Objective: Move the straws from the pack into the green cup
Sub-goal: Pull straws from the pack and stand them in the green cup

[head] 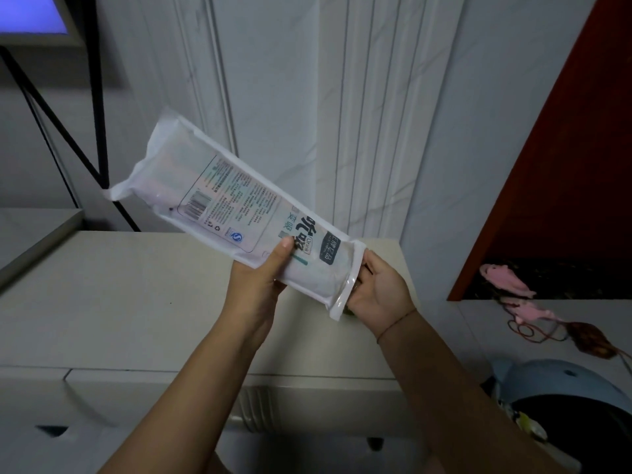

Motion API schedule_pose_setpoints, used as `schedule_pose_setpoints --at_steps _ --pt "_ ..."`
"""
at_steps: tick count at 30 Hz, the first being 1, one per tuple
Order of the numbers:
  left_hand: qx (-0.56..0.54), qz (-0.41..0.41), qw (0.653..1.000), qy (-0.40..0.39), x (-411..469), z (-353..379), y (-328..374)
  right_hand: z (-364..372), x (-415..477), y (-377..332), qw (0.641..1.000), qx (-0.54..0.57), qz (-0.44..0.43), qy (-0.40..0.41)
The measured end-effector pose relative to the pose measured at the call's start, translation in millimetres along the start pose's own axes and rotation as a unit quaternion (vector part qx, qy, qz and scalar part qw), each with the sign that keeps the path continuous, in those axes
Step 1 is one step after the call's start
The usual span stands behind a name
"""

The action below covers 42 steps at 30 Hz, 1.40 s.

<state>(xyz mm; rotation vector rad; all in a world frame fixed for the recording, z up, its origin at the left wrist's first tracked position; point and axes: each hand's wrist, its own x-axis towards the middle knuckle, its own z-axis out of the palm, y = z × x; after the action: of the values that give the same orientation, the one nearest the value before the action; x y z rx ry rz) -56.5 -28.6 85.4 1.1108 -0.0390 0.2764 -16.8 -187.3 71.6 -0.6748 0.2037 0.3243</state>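
Observation:
A long white plastic pack of straws [225, 200] with printed text and a barcode is held tilted in the air above the cabinet top, its far end up and to the left. My left hand [263, 278] grips the pack's lower part from below, thumb on the printed side. My right hand [379, 289] pinches the sealed end of the pack at the lower right. A small sliver of green [349, 311], likely the green cup, shows under the right hand; the rest of it is hidden.
The cream cabinet top [136, 295] with drawers lies below the hands. A black metal frame [99, 114] stands at the back left. A light-blue bin [564, 395] sits at the lower right, and pink fish-shaped toys [506, 278] lie on a white surface at the right.

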Motion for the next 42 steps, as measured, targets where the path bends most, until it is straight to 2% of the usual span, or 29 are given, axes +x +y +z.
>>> schedule_pose_setpoints --at_steps 2,5,7,12,15,23,26,31,37,42 --pt "-0.030 -0.017 0.999 0.013 1 -3 0 3 -2 0 1.000 -0.010 -0.019 0.009" --pt "-0.054 -0.057 0.997 0.013 -1 -1 -7 13 -2 8 0.999 -0.014 -0.002 -0.050" --pt "-0.070 -0.066 0.995 0.016 -2 0 -10 16 -2 13 0.998 -0.006 0.003 -0.062" --pt "-0.107 -0.075 0.987 0.091 3 -6 -8 8 -1 11 0.999 -0.036 -0.040 0.009" --pt "-0.126 -0.084 0.980 0.127 5 -8 -9 6 -4 11 0.998 -0.054 -0.006 0.009" --pt "-0.120 -0.065 0.983 0.119 4 -7 -10 12 -8 13 0.998 -0.054 -0.002 0.028" --pt "-0.128 -0.054 0.980 0.142 6 -7 -9 12 -13 14 0.997 -0.073 -0.031 0.004" --pt "-0.129 -0.044 0.978 0.161 9 -4 -8 18 -19 18 0.980 -0.176 -0.088 -0.017" --pt "-0.135 -0.045 0.975 0.168 9 -3 -9 22 -20 16 0.968 -0.213 -0.135 0.000" --pt "-0.144 -0.053 0.975 0.163 9 -7 -8 19 -20 14 0.970 -0.204 -0.133 -0.003"
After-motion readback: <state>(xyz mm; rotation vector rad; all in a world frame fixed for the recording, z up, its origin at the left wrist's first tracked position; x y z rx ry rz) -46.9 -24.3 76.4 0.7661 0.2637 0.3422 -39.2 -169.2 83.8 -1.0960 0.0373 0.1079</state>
